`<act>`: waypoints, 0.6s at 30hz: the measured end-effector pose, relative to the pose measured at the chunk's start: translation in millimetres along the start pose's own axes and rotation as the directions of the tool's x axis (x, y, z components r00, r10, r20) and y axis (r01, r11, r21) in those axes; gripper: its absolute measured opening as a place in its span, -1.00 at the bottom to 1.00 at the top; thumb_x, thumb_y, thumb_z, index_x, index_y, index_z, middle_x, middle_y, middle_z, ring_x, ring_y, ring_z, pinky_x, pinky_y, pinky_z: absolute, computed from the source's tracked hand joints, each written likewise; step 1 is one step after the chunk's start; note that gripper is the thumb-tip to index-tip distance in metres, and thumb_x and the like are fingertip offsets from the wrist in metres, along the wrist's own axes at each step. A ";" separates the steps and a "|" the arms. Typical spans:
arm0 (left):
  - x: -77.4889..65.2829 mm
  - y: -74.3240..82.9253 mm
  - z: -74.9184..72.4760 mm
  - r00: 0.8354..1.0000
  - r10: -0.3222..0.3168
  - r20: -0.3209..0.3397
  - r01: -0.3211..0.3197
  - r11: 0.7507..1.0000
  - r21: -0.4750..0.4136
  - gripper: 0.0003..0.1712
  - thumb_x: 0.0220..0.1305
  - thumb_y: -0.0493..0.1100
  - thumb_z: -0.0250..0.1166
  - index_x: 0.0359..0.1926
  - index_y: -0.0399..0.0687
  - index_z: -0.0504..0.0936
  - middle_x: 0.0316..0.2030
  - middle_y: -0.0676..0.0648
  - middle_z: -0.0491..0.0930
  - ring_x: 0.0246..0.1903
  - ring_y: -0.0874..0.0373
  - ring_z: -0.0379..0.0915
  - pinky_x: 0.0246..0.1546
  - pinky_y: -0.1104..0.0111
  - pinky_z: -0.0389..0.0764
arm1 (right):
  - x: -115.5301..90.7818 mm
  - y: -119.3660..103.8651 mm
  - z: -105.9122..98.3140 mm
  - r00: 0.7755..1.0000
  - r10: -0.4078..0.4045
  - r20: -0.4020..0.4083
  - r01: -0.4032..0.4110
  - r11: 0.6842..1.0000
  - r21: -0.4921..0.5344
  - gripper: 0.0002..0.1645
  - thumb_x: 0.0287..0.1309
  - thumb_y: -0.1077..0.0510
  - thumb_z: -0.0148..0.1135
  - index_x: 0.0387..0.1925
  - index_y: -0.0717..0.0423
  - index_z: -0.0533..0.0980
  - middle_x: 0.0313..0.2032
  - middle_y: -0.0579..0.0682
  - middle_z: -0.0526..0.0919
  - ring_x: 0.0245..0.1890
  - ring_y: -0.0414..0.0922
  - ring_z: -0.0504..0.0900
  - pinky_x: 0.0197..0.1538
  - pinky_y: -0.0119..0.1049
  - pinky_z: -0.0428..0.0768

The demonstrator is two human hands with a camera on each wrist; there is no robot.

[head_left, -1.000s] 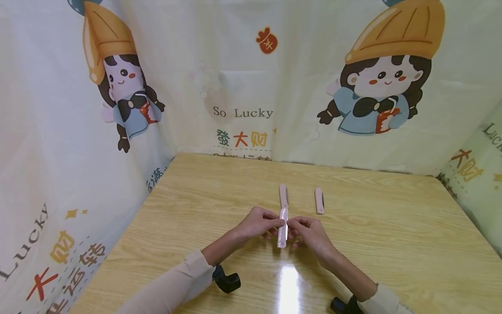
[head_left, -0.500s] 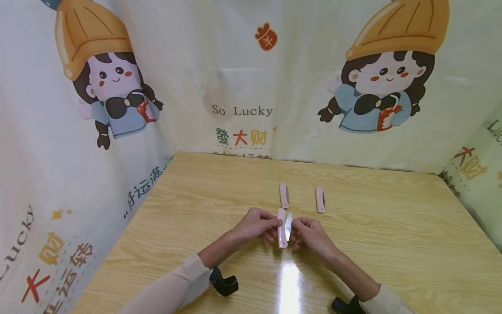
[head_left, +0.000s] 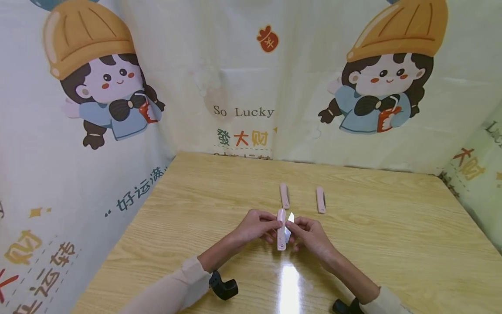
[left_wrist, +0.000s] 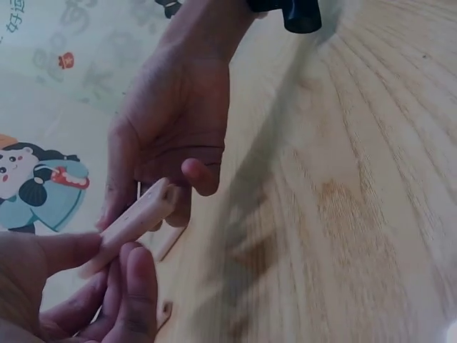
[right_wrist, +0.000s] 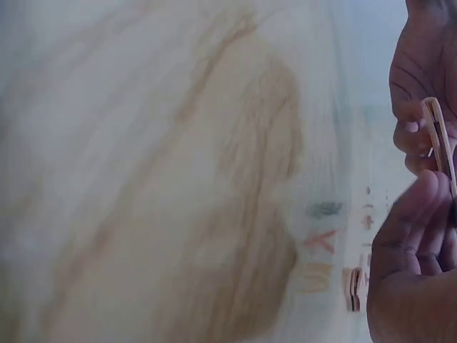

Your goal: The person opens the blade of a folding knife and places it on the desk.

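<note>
A folding knife with a pink handle (head_left: 281,235) is held above the table between my hands. My left hand (head_left: 254,226) pinches the handle, which also shows in the left wrist view as a pale slotted bar (left_wrist: 136,221). Its silvery blade (head_left: 288,233) stands a little out of the handle on the right side. With thumb and fingers, my right hand (head_left: 312,235) pinches that blade. Right-hand fingers (right_wrist: 410,221) appear beside the knife (right_wrist: 441,143) at the edge of the right wrist view. Some fingertips are hidden behind the knife.
Two more pink folding knives lie behind the hands: a left one (head_left: 284,195) and a right one (head_left: 320,200), both folded. They rest on a wood-grain table (head_left: 204,187). A printed curtain (head_left: 302,87) hangs along its back and sides.
The blade has swung out from the handle's right side; a second ago it lay almost inside. My right thumb has shifted onto the blade. The two knives on the table stay put.
</note>
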State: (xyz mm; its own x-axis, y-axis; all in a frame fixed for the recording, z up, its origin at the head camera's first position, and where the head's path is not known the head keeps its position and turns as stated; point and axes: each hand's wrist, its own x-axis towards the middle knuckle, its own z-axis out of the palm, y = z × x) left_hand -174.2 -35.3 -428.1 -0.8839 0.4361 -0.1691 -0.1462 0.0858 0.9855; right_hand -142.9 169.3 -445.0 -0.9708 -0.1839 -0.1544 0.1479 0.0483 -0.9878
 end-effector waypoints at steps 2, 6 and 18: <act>-0.6 -0.8 -4.8 1.000 0.007 -0.026 -0.008 1.000 -0.028 -0.70 0.41 -0.26 0.30 -0.03 -0.49 0.66 -0.36 -0.16 0.70 -0.43 0.13 0.65 -0.36 0.29 0.70 | 0.0 -1.3 -0.1 0.999 0.007 -0.032 -0.006 1.000 0.026 -0.65 0.43 0.08 0.26 -0.20 0.36 0.51 -0.46 0.02 0.60 -0.46 -0.14 0.56 -0.45 -0.32 0.61; -2.2 -2.2 -11.8 0.999 -0.003 -0.049 0.000 0.999 -0.049 -0.66 0.44 -0.24 0.26 0.02 -0.51 0.59 -0.29 -0.22 0.70 -0.35 0.04 0.69 -0.29 0.24 0.71 | -1.9 -3.8 -2.9 0.997 0.030 -0.071 -0.026 0.998 0.065 -0.64 0.41 0.05 0.29 -0.21 0.33 0.53 -0.45 0.02 0.62 -0.45 -0.15 0.56 -0.44 -0.33 0.61; -11.8 17.5 -23.2 0.524 0.649 0.552 -0.590 -0.190 0.785 -0.26 0.12 0.18 0.54 0.27 -0.01 0.62 0.25 -0.07 0.53 0.25 0.05 0.42 0.21 0.21 0.46 | -2.2 -9.8 -14.4 0.997 -0.015 -0.074 0.018 0.999 0.037 -0.64 0.45 0.02 0.23 -0.21 0.31 0.56 -0.46 0.04 0.53 -0.48 -0.15 0.54 -0.40 -0.31 0.62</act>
State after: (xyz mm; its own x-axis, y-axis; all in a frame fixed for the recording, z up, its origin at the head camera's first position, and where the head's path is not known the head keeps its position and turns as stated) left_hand -176.7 -59.8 -408.6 -0.3132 0.7784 0.5440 0.8981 0.4290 -0.0969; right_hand -144.9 183.4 -434.7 -0.9842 -0.1117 -0.1372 0.1371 0.0082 -0.9905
